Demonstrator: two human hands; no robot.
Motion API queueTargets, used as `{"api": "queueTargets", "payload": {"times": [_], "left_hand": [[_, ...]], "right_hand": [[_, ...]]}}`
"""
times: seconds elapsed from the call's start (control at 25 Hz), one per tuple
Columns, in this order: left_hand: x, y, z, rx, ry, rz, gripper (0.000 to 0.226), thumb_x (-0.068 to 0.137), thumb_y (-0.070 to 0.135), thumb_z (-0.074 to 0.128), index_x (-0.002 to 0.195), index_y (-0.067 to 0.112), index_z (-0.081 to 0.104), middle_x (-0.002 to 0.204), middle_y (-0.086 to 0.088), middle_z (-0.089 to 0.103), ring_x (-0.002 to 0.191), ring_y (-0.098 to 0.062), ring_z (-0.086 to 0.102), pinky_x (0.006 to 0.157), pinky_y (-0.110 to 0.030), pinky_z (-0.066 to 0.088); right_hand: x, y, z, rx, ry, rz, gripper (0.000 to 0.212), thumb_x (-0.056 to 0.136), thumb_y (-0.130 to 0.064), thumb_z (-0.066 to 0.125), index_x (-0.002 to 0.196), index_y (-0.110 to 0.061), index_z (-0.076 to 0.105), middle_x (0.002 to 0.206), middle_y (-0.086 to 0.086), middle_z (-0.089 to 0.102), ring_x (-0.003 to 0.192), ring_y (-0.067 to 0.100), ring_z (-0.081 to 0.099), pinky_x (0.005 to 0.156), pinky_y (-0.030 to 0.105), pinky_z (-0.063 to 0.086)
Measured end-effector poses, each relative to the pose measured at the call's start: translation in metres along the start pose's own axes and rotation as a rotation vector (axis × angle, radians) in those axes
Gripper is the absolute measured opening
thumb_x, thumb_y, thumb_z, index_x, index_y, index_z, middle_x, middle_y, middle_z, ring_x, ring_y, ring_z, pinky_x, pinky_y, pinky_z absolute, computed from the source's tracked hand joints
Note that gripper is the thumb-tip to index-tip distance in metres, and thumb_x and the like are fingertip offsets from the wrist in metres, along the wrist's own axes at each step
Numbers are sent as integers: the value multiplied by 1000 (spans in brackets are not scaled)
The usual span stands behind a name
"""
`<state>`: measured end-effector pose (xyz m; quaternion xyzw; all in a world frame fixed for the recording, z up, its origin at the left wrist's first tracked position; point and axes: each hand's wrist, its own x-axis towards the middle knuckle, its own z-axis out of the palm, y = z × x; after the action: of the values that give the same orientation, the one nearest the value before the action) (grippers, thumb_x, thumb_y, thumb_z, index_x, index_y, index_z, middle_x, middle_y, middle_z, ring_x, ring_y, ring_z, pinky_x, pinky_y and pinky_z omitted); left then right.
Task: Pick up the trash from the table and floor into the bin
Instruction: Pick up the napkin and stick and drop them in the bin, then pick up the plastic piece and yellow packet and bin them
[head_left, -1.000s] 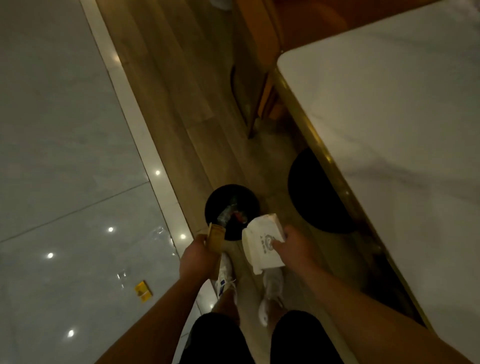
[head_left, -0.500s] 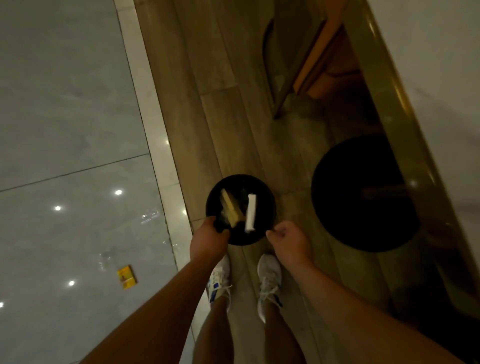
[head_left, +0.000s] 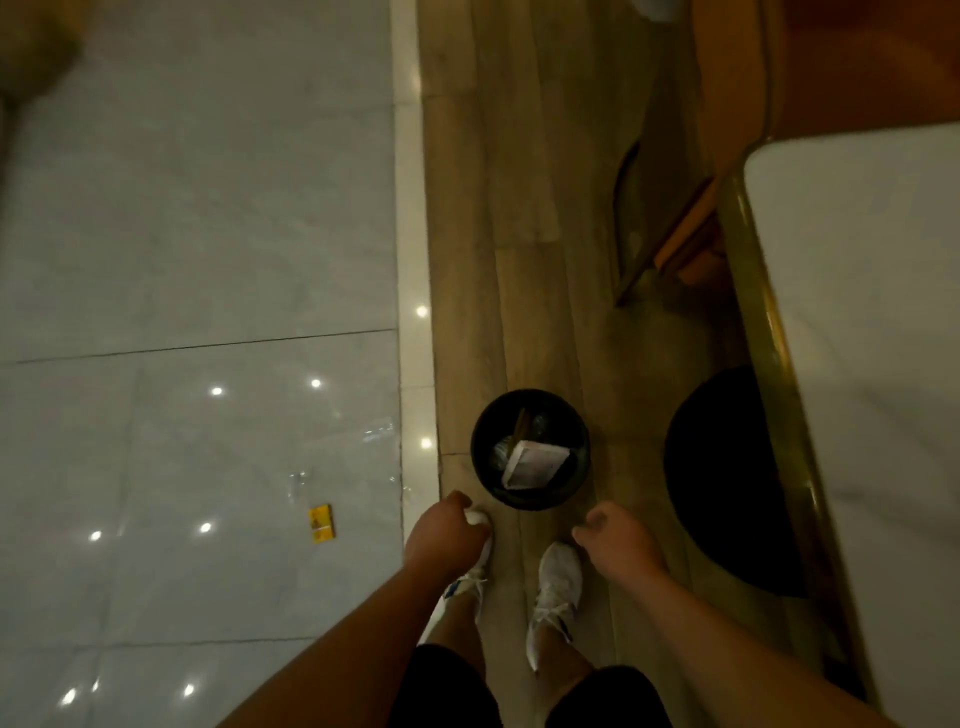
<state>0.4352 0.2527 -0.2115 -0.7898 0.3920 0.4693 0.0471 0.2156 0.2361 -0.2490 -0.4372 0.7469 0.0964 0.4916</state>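
A round black bin (head_left: 483, 467) stands on the wooden floor strip just ahead of my feet. Inside it lie a white paper box (head_left: 535, 464) and a brown piece of cardboard (head_left: 521, 425) on top of other rubbish. My left hand (head_left: 441, 535) hangs near the bin's left front rim, fingers curled in and holding nothing. My right hand (head_left: 618, 540) hovers at the bin's right front, loosely curled with the thumb apart, also holding nothing. A small yellow packet (head_left: 322, 524) lies on the grey tiled floor to the left.
The white table top with a gold edge (head_left: 857, 312) runs along the right, its round black base (head_left: 727, 478) beside the bin. An orange chair (head_left: 727, 156) stands at the far right. My white shoes (head_left: 558, 577) are just behind the bin.
Both hands held trash over the bin a second ago and let it go. The white box and brown cardboard now lie in the bin, and my hands have drawn back towards me.
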Motion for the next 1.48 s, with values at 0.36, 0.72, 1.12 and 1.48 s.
{"api": "queueTargets", "payload": {"times": [0.36, 0.72, 1.12, 1.48], "left_hand": [[-135, -76, -44, -315, 161, -195, 51, 80, 32, 61, 129, 23, 53, 102, -5, 72, 96, -18, 66, 83, -29, 50], [-198, -216, -62, -517, 243, -414, 49, 79, 28, 60, 127, 21, 55, 104, -5, 71, 97, -22, 66, 89, -33, 51], [-83, -380, -115, -461, 135, -332, 48, 77, 28, 62, 125, 21, 58, 109, -8, 71, 102, -24, 65, 87, -31, 49], [131, -434, -43, -337, 102, -284, 50, 79, 31, 62, 128, 21, 54, 103, -7, 70, 100, -23, 64, 79, -30, 46]], "right_hand": [[-81, -53, -7, -354, -163, -239, 22, 87, -33, 69, 99, -22, 54, 111, 7, 64, 92, 21, 58, 82, 36, 49], [-150, -125, 61, -566, -239, -366, 18, 89, -35, 61, 101, -21, 60, 96, 0, 63, 92, 21, 62, 80, 34, 51], [-146, -202, 232, -562, -162, -218, 31, 89, -22, 59, 116, -7, 62, 117, 15, 66, 107, 32, 62, 88, 40, 52], [44, -187, 371, -518, -236, -266, 26, 90, -27, 63, 113, -16, 57, 91, 7, 66, 80, 21, 62, 70, 30, 52]]}}
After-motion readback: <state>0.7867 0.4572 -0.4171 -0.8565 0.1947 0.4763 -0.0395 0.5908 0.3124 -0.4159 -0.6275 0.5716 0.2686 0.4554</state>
